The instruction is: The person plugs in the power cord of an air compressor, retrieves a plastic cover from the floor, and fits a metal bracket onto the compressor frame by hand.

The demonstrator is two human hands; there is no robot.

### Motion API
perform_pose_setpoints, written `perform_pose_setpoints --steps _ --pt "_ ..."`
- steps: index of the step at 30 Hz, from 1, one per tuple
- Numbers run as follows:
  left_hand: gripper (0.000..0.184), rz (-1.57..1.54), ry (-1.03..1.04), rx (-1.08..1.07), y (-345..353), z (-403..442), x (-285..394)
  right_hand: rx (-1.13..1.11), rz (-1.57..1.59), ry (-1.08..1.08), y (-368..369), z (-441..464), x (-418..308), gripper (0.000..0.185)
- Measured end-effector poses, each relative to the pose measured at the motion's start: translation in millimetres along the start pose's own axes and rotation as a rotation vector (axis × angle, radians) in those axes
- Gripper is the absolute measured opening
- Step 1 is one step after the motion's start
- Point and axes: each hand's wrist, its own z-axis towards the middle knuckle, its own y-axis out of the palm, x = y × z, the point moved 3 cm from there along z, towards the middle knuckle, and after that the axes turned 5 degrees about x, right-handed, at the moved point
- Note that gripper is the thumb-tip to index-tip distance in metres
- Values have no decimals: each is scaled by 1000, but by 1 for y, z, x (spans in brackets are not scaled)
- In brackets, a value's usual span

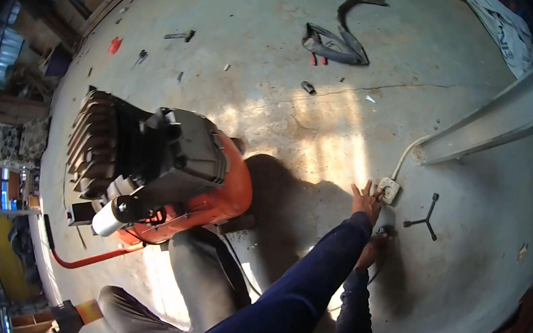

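Note:
A white socket outlet (388, 190) on a pale cable lies on the concrete floor. My left hand (366, 201) reaches to its near left edge, fingers stretched and spread, some seeming to touch it. Just below, my right hand (370, 252) is closed around a dark plug (384, 231), partly hidden by the fingers. A thin black cord trails from that hand towards the orange air compressor (234, 192). The plug is apart from the outlet. To the right lies a black three-armed socket wrench (428, 222).
A metal post (491, 123) rises beside the outlet. Farther off lie a hammer (179, 35), a black rubber strip with a bag-like piece (339, 46), and small scraps. A red handle (95, 257) juts from the compressor; planks line the left wall.

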Motion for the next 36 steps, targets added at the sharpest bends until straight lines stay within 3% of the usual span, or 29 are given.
perform_pose_setpoints --steps 2,5,8,10,11,14,16,19,22,23,26,27,29,31,33,35,36 --pt "46 -30 -25 -58 2 6 0 -86 114 -18 14 2 4 53" --pt "54 -68 55 107 4 -25 -12 -14 120 -96 -17 1 13 54" --pt "71 -221 208 258 -20 -123 -26 118 139 -83 18 -5 7 60" --pt "76 -335 209 177 -36 -197 -30 332 149 -2 57 -7 -4 75" --pt "78 -320 250 122 -49 -233 -34 342 153 -17 17 -11 -1 75" --pt "79 -530 294 101 -74 -331 -53 -475 244 -44 -103 3 21 109" --pt "76 -656 261 123 -92 -384 -78 -434 224 -92 -114 3 23 117" --pt "75 -586 113 344 -120 -457 -126 -378 189 -145 -123 5 29 133" --pt "74 -572 -83 548 -138 -528 -170 -232 247 -187 -110 6 34 109" --pt "72 -530 -154 622 -138 -552 -181 -211 230 -179 -104 5 39 109" --pt "63 -458 -351 952 -138 -623 -214 -31 777 -181 -89 -10 58 72" --pt "59 -475 -424 1017 -132 -646 -226 -19 761 -185 -99 -20 67 72" --pt "55 -495 -506 1098 -115 -686 -247 -607 1121 -201 -122 -60 61 44" --pt "56 -239 -940 1008 -84 -725 -272 -130 1141 -504 -115 -111 46 42" --pt "60 -278 -1093 1013 -35 -747 -293 -588 1625 -445 -244 -200 31 61" --pt "70 -358 -1355 1002 7 -761 -305 -799 1729 -580 -283 -233 2 75" --pt "70 -370 -1350 1003 18 -764 -303 -554 1530 -801 -309 -245 -8 81"
